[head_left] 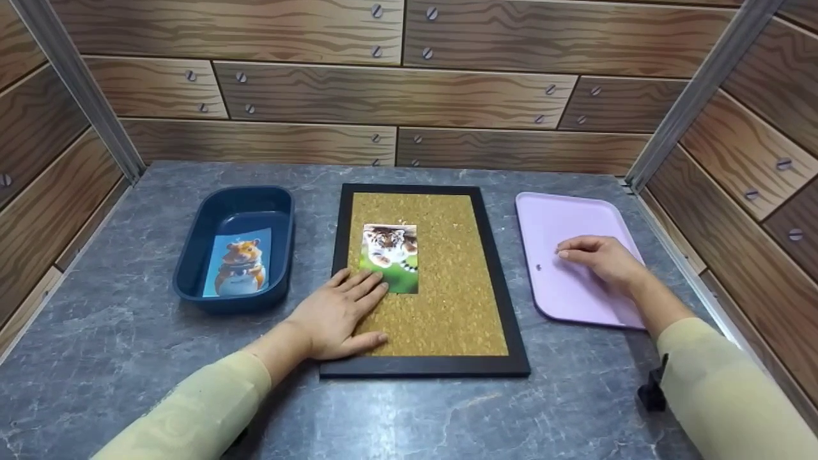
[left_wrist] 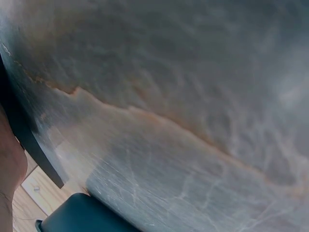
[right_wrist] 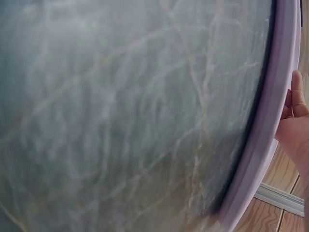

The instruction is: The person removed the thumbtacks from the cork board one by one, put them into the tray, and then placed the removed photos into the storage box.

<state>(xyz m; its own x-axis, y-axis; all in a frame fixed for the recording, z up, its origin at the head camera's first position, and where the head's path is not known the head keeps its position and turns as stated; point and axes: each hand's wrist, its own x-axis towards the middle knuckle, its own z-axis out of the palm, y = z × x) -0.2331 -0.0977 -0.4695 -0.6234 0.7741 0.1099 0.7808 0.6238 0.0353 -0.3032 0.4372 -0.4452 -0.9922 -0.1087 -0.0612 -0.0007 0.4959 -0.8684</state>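
A cork board point(head_left: 447, 287) with a black frame lies flat in the middle of the table. On it is a picture card of a tiger cub point(head_left: 391, 259), with a small clear pin point(head_left: 401, 223) at its top edge. My left hand point(head_left: 335, 316) rests flat over the board's left side, fingertips at the card's lower left corner. Over a lilac tray point(head_left: 575, 220), my right hand point(head_left: 601, 262) pinches a tiny pin point(head_left: 558, 250) between thumb and index finger; its shape is mostly hidden. Another small dark pin point(head_left: 539, 268) lies on the tray.
Left of the board stands a dark blue tub point(head_left: 185, 281) holding a hamster picture card point(head_left: 239, 265). The grey marbled table point(head_left: 434, 421) is bounded by wood-patterned walls point(head_left: 396, 96) at the back and sides.
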